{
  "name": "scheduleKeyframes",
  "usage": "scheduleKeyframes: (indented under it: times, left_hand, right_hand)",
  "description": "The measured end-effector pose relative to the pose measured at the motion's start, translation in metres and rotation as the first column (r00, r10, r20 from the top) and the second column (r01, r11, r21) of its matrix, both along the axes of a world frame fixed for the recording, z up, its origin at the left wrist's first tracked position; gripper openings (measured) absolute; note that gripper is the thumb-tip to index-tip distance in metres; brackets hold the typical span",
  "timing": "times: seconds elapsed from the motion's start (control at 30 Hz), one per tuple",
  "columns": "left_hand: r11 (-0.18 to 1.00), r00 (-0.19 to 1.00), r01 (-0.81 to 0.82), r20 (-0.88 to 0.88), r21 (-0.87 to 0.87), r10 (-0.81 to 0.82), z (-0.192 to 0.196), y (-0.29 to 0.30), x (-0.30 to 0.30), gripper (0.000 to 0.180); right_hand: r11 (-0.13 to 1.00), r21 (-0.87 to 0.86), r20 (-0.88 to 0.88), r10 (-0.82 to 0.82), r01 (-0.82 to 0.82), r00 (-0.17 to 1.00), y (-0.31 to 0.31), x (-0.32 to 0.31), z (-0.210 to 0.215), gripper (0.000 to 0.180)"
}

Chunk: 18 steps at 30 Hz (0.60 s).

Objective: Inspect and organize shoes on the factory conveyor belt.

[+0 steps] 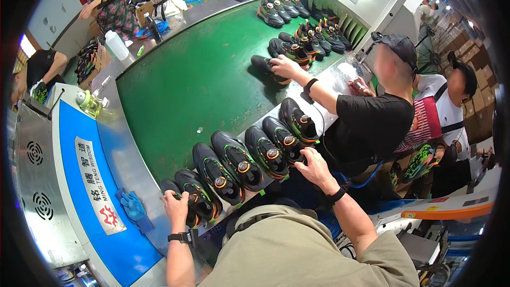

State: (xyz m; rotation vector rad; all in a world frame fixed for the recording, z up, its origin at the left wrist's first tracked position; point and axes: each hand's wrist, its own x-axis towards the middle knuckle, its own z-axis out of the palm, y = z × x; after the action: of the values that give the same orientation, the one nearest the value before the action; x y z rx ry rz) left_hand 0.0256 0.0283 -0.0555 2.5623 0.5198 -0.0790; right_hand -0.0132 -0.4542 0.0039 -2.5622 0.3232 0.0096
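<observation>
A row of black sneakers with green and orange trim and round dials lies along the near edge of the green belt, toes pointing away from me. At the row's left end, my left hand (176, 208) is closed around the leftmost sneaker (170, 187), next to another sneaker (197, 190). My right hand (316, 168) has its thumb and fingers closed at the heel of a sneaker (281, 137) near the right end. Between my hands stand several more, among them a sneaker (234, 151). Beyond my right hand is the rightmost sneaker (297, 119).
A co-worker (372, 122) in black at the right reaches over the green belt (180, 90) to a dark shoe (264, 68). More sneakers (297, 48) stand at the far end. Blue gloves (133, 205) lie at the left beside the blue panel (79, 127). Bottles (117, 45) stand along the far-left ledge.
</observation>
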Motion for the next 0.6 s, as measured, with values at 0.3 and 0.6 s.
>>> scheduleKeyframes:
  times: [0.3, 0.6]
  left_hand:
    - [1.000, 0.998, -0.014, 0.053, 0.015, 0.013, -0.009, 0.000, -0.002, 0.049]
    - [1.000, 0.996, -0.010, 0.088, 0.012, 0.009, -0.006, -0.004, -0.004, 0.045]
  right_hand:
    - [0.997, 0.003, -0.092, 0.080, -0.080, 0.993, 0.022, -0.004, -0.013, 0.051]
    - [0.995, -0.031, -0.069, 0.094, -0.097, 0.993, 0.023, -0.014, -0.021, 0.050]
